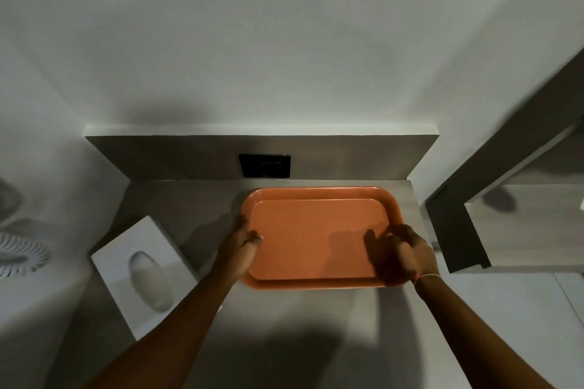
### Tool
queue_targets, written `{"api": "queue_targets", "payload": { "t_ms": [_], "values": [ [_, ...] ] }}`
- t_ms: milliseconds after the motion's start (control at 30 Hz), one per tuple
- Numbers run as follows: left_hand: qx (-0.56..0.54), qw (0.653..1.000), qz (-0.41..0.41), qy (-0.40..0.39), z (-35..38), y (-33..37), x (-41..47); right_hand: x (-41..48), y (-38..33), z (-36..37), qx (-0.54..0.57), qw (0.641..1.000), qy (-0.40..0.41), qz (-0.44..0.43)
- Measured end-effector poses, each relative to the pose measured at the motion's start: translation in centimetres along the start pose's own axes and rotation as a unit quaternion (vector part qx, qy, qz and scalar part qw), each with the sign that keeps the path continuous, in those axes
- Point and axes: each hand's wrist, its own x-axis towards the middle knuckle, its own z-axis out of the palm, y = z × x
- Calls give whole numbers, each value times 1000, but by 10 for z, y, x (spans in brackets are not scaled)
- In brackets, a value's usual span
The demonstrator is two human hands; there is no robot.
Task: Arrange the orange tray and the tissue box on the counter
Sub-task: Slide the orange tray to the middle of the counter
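An empty orange tray (316, 240) lies flat on the grey counter (284, 319), near the back wall and toward the right end. My left hand (240, 246) grips its left rim, thumb over the edge. My right hand (410, 249) grips its right rim, fingers curled onto the tray floor. A white tissue box (145, 271) with an oval opening sits at the counter's left edge, turned at an angle, apart from the tray and both hands.
A black wall socket (264, 165) is set in the grey backsplash behind the tray. A dark-framed cabinet (493, 205) stands to the right of the counter. A white ribbed object (22, 256) lies at the far left, off the counter.
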Motion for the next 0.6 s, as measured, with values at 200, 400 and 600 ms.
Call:
{"api": "queue_targets", "payload": {
  "t_ms": [200,400,600],
  "values": [
    [153,987,45,-22,4,-11,-2,-2,4,6,-62,998,-3,-15],
    [335,914,220,71,37,-45,-84,-70,46,35,-236,948,-7,-211],
    [364,908,201,45,60,-74,-120,-104,85,49,-340,912,-57,-222]
  ]
}}
